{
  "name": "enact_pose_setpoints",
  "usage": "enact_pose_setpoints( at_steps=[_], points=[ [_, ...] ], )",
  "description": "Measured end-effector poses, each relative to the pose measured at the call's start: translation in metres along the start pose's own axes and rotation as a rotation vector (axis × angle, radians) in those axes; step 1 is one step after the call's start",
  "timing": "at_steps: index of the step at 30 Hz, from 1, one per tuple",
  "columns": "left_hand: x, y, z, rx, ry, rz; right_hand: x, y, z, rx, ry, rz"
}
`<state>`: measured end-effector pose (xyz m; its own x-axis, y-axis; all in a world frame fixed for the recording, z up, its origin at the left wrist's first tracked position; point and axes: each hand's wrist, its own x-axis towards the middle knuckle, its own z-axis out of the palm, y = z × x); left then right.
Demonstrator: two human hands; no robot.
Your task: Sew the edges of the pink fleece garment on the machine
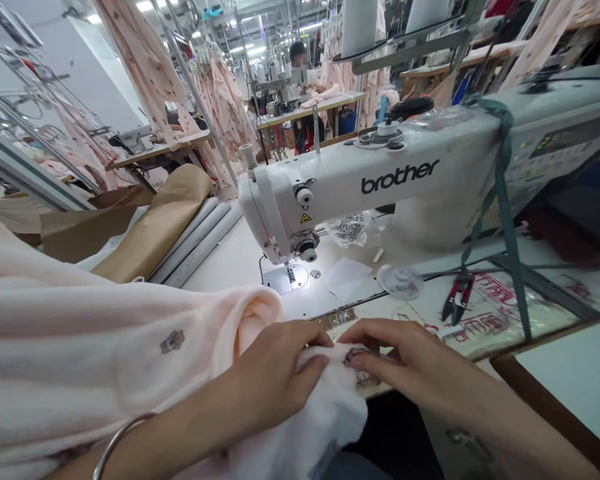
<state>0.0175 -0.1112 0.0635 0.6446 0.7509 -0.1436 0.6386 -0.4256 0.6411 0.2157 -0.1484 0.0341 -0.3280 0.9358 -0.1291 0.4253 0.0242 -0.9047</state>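
Observation:
Soft pale pink fabric (130, 333) with small printed motifs spreads over the left of the table and hangs down at the front edge. My left hand (285, 367) pinches its edge between thumb and fingers. Close beside it, my right hand (395, 353) grips the same edge near a dark printed motif. Both hands are in front of a white sewing machine (330, 193). Its lit needle and presser foot (291, 273) stand beyond the fabric, apart from it. A bangle (115, 443) circles my left wrist.
Thread snips (459, 298) hang on a green strip (503, 180) at the right. A clear round plastic piece (400, 281) and a bag of small metal parts (350, 228) lie by the machine. Brown paper (160, 223) and grey rolls (195, 243) are at left. A person (299, 63) sits farther back.

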Motion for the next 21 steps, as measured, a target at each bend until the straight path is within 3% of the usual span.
enact_pose_setpoints(
  at_steps=[6, 17, 21],
  points=[
    [-0.003, -0.019, -0.015, -0.113, -0.043, -0.105, 0.016, -0.008, 0.022, 0.035, 0.002, 0.056],
    [-0.013, -0.035, -0.029, 0.007, 0.091, 0.177, 0.026, -0.016, 0.051, 0.095, 0.128, -0.099],
    [-0.011, -0.034, -0.029, 0.04, 0.138, 0.176, 0.025, -0.014, 0.053, 0.046, 0.201, -0.13]
  ],
)
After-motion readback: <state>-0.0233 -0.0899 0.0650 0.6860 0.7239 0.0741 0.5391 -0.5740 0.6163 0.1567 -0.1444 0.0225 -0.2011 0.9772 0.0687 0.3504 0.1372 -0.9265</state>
